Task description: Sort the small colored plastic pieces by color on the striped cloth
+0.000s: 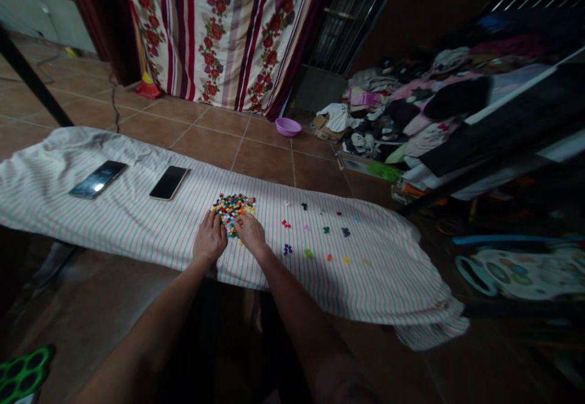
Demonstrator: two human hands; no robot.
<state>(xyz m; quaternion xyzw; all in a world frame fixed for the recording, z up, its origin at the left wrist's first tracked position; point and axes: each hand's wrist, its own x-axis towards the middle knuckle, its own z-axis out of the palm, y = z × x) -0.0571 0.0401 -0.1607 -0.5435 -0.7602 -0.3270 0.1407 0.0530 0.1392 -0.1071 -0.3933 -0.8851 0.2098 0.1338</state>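
Note:
A pile of tiny multicoloured bead-like pieces (pixel 234 205) lies on a striped cloth (pixel 256 270). My left hand (pixel 211 236) rests flat at the pile's left edge, fingers stretched out. At the lower right of the pile is my right hand (pixel 250 232), its thumb and fingers pinched together; whatever is between them is too small to make out. To the right, small groups sorted by colour sit apart on the cloth, among them red pieces (pixel 286 224), dark blue pieces (pixel 287 250), light green pieces (pixel 309 253), dark green pieces (pixel 326 230) and black pieces (pixel 304 206).
Two phones, a left one (pixel 98 179) and a right one (pixel 169 183), lie on the cloth left of the pile. Beyond it, a purple basin (pixel 287 127) stands on the tiled floor before a flowered curtain (pixel 223 32). Heaped clothes (pixel 411 105) fill the right side.

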